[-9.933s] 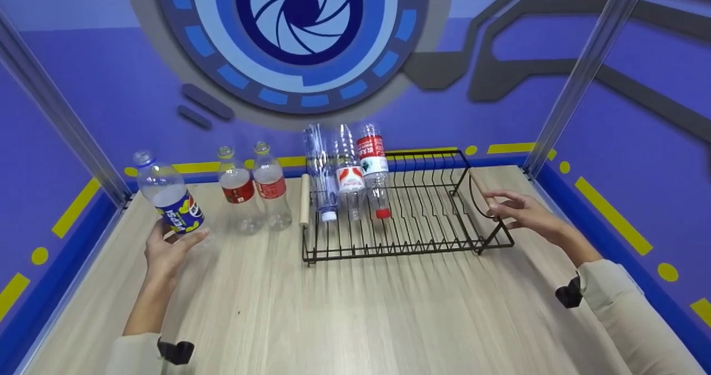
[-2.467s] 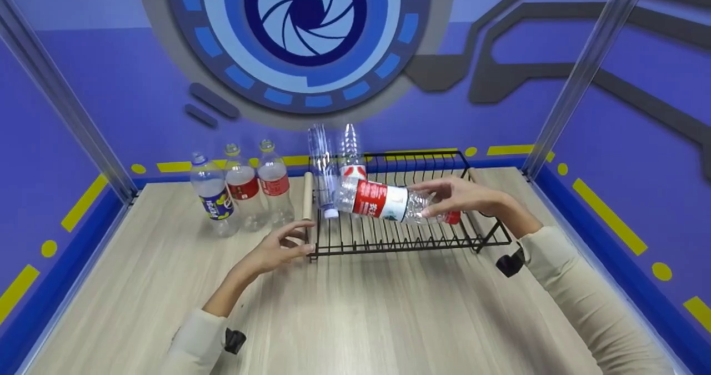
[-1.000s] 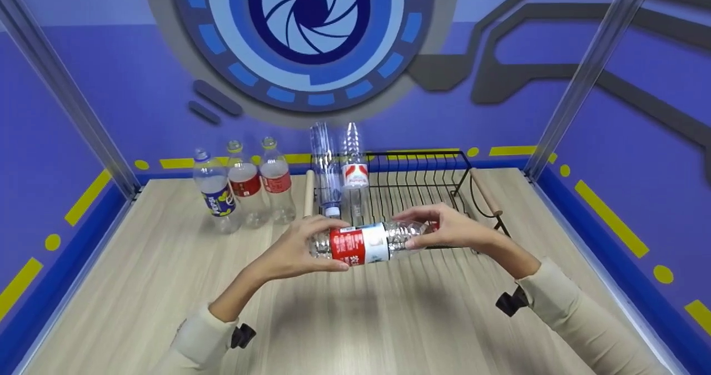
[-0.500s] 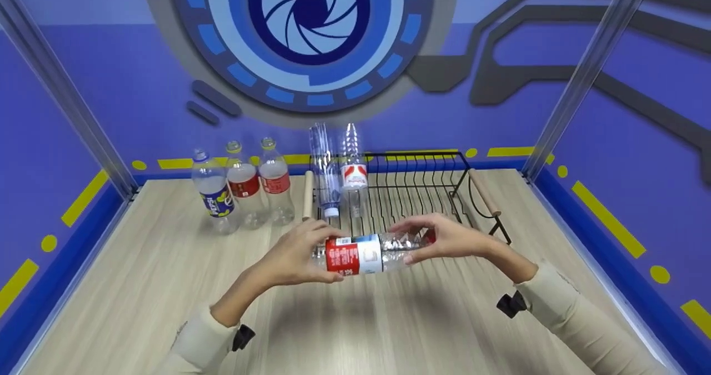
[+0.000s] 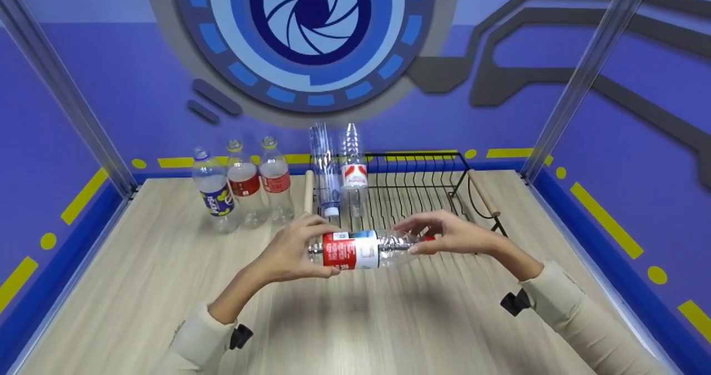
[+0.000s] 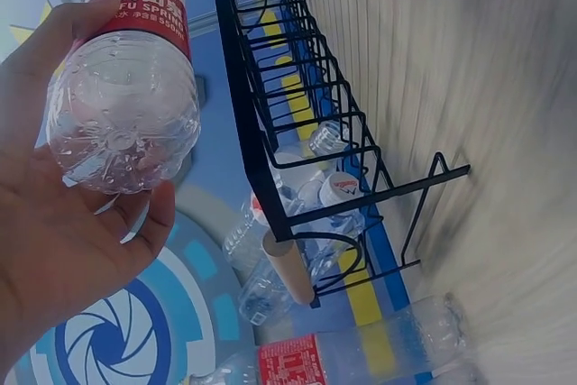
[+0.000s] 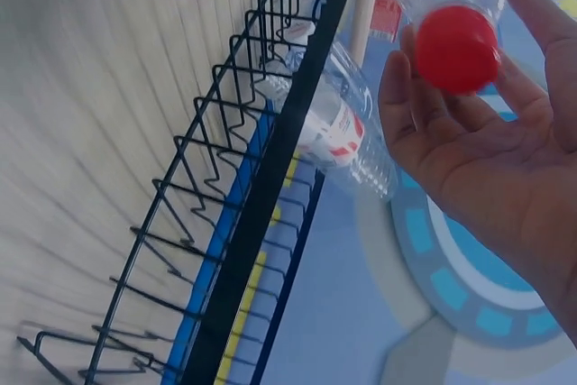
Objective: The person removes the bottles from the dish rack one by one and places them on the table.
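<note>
In the head view a bottle point(image 5: 351, 251) lies sideways between two hands, raised over the tabletop point(image 5: 344, 330) by the front edge of the wire rack point(image 7: 255, 227). The left wrist view gives its red label point(image 6: 169, 20) as "夫山" with a cut-off character after it, then "FU SPRING" and "净含量550ml"; the start is hidden by the left hand point(image 5: 294, 248), whose fingers and thumb curl round the base end. The right hand point(image 5: 458, 235) pinches the neck end between fingers and thumb, near the red cap point(image 7: 457, 50).

On the left stands an upright bottle point(image 5: 218, 198) with a blue and yellow label reading "PEPSI". Beside it are a dark-red-labelled bottle point(image 5: 244, 187) and a lighter-red-labelled bottle point(image 5: 276, 184), their print too small to read. Leaning in the rack are a white-capped bottle point(image 5: 328, 180) and a red-and-white-labelled bottle point(image 5: 354, 176), also illegible.

Some ten seconds ago the held bottle was third in the rack and the left hand held the Pepsi bottle, then farther left. At two and a half seconds ago the right hand alone held the red-capped one; now both hands grip it, nearer the person.
</note>
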`<state>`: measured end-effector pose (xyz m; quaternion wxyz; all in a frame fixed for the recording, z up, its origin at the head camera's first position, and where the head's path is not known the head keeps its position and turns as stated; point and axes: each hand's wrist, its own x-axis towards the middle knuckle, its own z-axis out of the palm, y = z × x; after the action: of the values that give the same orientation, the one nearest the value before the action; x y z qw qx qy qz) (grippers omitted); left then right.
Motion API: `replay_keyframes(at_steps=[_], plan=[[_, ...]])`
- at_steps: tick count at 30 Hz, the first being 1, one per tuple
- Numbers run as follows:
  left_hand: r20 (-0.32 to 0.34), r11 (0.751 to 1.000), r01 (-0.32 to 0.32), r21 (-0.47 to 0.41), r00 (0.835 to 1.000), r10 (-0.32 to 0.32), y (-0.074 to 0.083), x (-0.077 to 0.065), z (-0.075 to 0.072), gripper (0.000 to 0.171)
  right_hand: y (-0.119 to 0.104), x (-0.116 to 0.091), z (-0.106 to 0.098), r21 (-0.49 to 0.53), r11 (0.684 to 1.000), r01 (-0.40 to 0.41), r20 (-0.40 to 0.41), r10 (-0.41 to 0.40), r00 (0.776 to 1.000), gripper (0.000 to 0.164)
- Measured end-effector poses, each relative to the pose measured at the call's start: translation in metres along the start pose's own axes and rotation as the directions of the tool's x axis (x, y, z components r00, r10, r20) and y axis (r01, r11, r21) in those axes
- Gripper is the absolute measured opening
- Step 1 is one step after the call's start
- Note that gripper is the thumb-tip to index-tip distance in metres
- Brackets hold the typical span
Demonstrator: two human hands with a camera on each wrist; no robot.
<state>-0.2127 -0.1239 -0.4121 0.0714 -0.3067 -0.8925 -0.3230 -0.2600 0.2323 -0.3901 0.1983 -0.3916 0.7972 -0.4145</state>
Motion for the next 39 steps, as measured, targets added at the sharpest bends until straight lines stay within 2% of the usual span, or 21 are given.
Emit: replay_keyframes(at_steps=[5, 11, 18, 25, 28, 31, 35, 39], plan=[[-0.029, 0.999, 0.027, -0.034, 0.999, -0.028, -0.007, -0.002, -0.003, 0.061, 0.010, -0.008, -0.013, -0.001, 1.000, 0.009, -0.042, -0.009, 0.999, 0.043], [-0.065, 0.999, 0.039, -0.026, 0.997, -0.041, -0.015, -0.008, -0.009, 0.063, 0.020, -0.024, -0.037, 0.000, 0.998, -0.068, -0.129, 0.068, 0.989, 0.038], [-0.113, 0.995, 0.091, -0.034, 0.989, -0.094, -0.024, -0.011, -0.018, 0.066, 0.045, -0.045, -0.071, 0.049, 0.974, -0.223, -0.218, 0.228, 0.949, 0.043], [-0.192, 0.982, 0.153, -0.111, 0.966, -0.172, -0.033, -0.013, -0.023, 0.068, 0.078, -0.065, -0.094, 0.078, 0.960, -0.268, -0.303, 0.279, 0.911, 0.045], [-0.213, 0.963, 0.179, -0.200, 0.952, -0.221, -0.039, -0.016, -0.025, 0.066, 0.088, -0.073, -0.098, 0.090, 0.952, -0.293, -0.308, 0.307, 0.901, 0.048], [-0.244, 0.937, 0.206, -0.283, 0.929, -0.278, -0.043, -0.019, -0.029, 0.066, 0.094, -0.079, -0.102, 0.135, 0.940, -0.314, -0.313, 0.341, 0.887, 0.052], [-0.292, 0.897, 0.242, -0.369, 0.886, -0.359, -0.048, -0.023, -0.039, 0.067, 0.096, -0.083, -0.107, 0.168, 0.932, -0.320, -0.343, 0.360, 0.868, 0.052], [-0.322, 0.842, 0.259, -0.473, 0.839, -0.438, -0.052, -0.029, -0.052, 0.066, 0.099, -0.087, -0.110, 0.141, 0.936, -0.323, -0.372, 0.353, 0.859, 0.051]])
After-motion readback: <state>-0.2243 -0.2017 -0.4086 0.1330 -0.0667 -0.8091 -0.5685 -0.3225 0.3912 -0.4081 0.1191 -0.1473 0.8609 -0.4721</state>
